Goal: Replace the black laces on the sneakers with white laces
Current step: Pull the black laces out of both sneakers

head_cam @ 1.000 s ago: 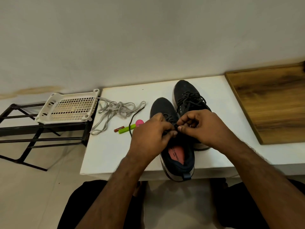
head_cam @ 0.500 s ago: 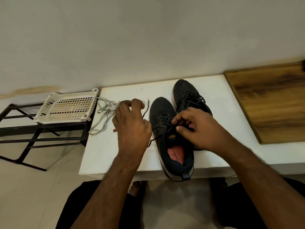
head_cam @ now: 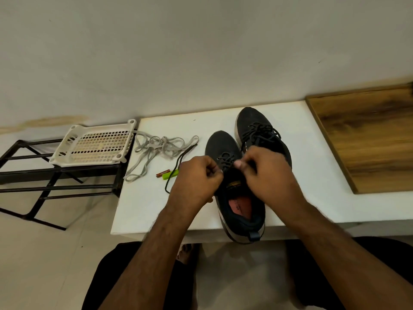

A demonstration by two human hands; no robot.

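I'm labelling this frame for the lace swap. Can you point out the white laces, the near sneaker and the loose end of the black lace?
white laces (head_cam: 161, 143): head view, on the knotted middle of the bundle.
near sneaker (head_cam: 220, 144): head view, on its toe cap.
black lace (head_cam: 178, 161): head view, on the loose strand lying on the table.

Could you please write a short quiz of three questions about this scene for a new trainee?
1. True or false: the far sneaker has its black lace fully threaded.
2. What lies nearest the white basket? A) white laces B) green marker C) wooden board
3. Which shoe do the left hand and right hand work on?

Key: 1 true; 2 A; 3 the near sneaker.
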